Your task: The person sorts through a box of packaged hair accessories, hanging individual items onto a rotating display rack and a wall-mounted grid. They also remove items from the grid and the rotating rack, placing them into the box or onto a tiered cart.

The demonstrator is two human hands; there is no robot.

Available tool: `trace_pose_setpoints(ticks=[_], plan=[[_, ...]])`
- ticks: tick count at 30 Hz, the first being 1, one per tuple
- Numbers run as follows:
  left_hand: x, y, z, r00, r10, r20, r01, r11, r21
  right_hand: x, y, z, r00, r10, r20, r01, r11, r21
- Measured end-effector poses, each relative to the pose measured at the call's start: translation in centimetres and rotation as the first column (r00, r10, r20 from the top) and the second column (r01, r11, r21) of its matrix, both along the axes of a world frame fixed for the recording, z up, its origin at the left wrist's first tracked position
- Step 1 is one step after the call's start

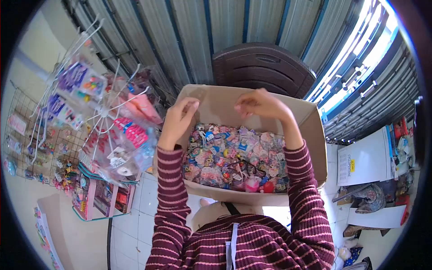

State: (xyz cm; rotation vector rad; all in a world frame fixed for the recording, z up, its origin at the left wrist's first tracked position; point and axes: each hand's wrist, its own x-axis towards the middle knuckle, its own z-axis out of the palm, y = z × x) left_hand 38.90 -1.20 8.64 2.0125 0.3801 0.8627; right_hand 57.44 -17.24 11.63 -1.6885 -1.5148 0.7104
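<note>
My left hand (179, 120) is raised over the left rim of a large cardboard box (220, 107). Its thumb and fingers come together as if in a pinch, and anything between them is too small to make out. Across the box, my right hand (266, 106) is held above the far wall with its fingers curled inward; what they may hold is hidden. Below both hands, many small colourful trinkets in clear plastic packets (234, 155) fill the box. Near the front wall lie a pink item (252, 183) and a red one (268, 186).
Behind the box stands a brown plastic chair (263, 65) against a corrugated metal shutter (189, 40). To the left, a wire rack (103, 112) carries hanging packets above a pink-edged shelf (92, 198). White boards (362, 159) and stacked goods are at the right.
</note>
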Motion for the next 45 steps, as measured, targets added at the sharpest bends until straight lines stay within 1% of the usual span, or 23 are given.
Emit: trace_pose_setpoints(ticks=[2, 4, 6, 7, 9, 10, 12, 13, 15, 16, 18, 21, 27, 29, 30, 32, 34, 36, 38, 40, 41, 44, 45], plan=[[2.8, 3.6, -5.4, 0.882, -0.073, -0.466, 0.144, 0.982, 0.120, 2.0, 0.0, -3.7, 0.999, 0.043, 0.003, -0.042, 0.995, -0.086], [5.2, 6.5, -10.8, 0.673, -0.130, -0.728, 0.127, 0.990, -0.059, 2.9, 1.1, -8.1, 0.995, 0.099, 0.031, -0.094, 0.988, -0.120], [5.9, 9.2, -20.1, 0.597, -0.036, -0.802, 0.125, 0.991, 0.048, 3.7, 2.7, -12.7, 0.993, 0.116, 0.025, -0.110, 0.976, -0.188], [6.0, 10.1, -23.3, 0.456, -0.131, -0.880, 0.375, 0.925, 0.056, 3.6, 3.3, -14.6, 0.994, 0.080, -0.072, -0.093, 0.977, -0.193], [5.1, 10.0, -26.3, 0.263, -0.175, -0.949, 0.589, 0.808, 0.015, 3.2, 4.2, -19.2, 0.970, -0.011, -0.245, -0.043, 0.976, -0.213], [5.2, 8.6, -27.5, 0.228, -0.089, -0.970, 0.398, 0.917, 0.009, 2.9, 4.6, -22.0, 0.947, -0.066, -0.315, -0.008, 0.973, -0.230], [4.7, 6.0, -29.9, 0.111, 0.054, -0.992, -0.037, 0.998, 0.050, 1.2, 4.9, -28.7, 0.957, -0.226, -0.180, 0.208, 0.972, -0.113], [3.5, 5.6, -31.7, 0.094, 0.059, -0.994, -0.052, 0.997, 0.054, -0.3, 4.4, -30.1, 0.910, -0.293, -0.294, 0.251, 0.952, -0.173], [1.4, 5.5, -34.9, 0.365, 0.075, -0.928, -0.006, 0.997, 0.078, -2.7, 3.8, -33.2, 0.872, -0.333, -0.358, 0.258, 0.936, -0.242], [1.6, 4.9, -33.8, 0.350, 0.080, -0.933, -0.017, 0.997, 0.079, -3.5, 3.7, -34.7, 0.898, -0.303, -0.319, 0.231, 0.941, -0.245], [3.0, 3.0, -29.9, 0.390, 0.085, -0.917, -0.386, 0.919, -0.079, -4.3, 3.9, -35.5, 0.886, -0.307, -0.348, 0.213, 0.935, -0.283], [3.5, 2.4, -30.5, 0.444, 0.155, -0.882, -0.468, 0.880, -0.081, -4.3, 5.0, -34.8, 0.847, -0.373, -0.379, 0.255, 0.911, -0.325], [5.2, 0.7, -30.6, 0.274, 0.429, -0.861, -0.476, 0.838, 0.266, -3.7, 7.3, -36.5, 0.853, -0.405, -0.330, 0.300, 0.896, -0.326], [4.6, 1.8, -31.1, 0.341, 0.247, -0.907, -0.344, 0.931, 0.124, -3.5, 8.5, -36.3, 0.845, -0.424, -0.325, 0.330, 0.893, -0.307], [4.0, 2.3, -31.3, 0.382, 0.354, -0.854, -0.403, 0.895, 0.191, -3.4, 9.1, -36.2, 0.844, -0.424, -0.329, 0.327, 0.892, -0.312], [2.4, 6.3, -30.9, 0.620, -0.056, -0.783, -0.211, 0.949, -0.235, -3.0, 10.0, -34.9, 0.832, -0.470, -0.294, 0.430, 0.882, -0.192], [4.9, 6.6, -22.0, 0.432, -0.067, -0.900, -0.283, 0.937, -0.205, -2.9, 10.7, -34.8, 0.883, -0.434, -0.176, 0.415, 0.900, -0.134], [4.0, 8.3, -19.8, 0.395, -0.065, -0.917, -0.188, 0.971, -0.150, -3.0, 11.0, -34.4, 0.917, -0.396, -0.050, 0.393, 0.917, -0.063], [3.3, 8.4, -17.2, 0.359, -0.058, -0.931, -0.086, 0.992, -0.095, -2.8, 11.1, -34.3, 0.948, -0.312, -0.058, 0.295, 0.934, -0.203], [2.5, 6.4, -13.3, 0.681, 0.012, -0.732, -0.151, 0.981, -0.124, -3.2, 10.8, -34.8, 0.937, -0.343, 0.071, 0.349, 0.931, -0.106], [2.4, 5.3, -11.1, 0.681, 0.011, -0.732, -0.148, 0.981, -0.122, -3.4, 10.7, -35.1, 0.904, -0.379, 0.200, 0.388, 0.922, -0.007], [1.5, 2.3, -7.1, 0.864, 0.014, -0.503, -0.143, 0.965, -0.220, -3.6, 10.4, -34.7, 0.920, -0.333, 0.207, 0.358, 0.928, -0.100], [0.8, 1.4, -6.7, 0.948, 0.039, -0.317, -0.159, 0.918, -0.363, -3.8, 10.3, -34.6, 0.920, -0.330, 0.210, 0.356, 0.929, -0.099]])
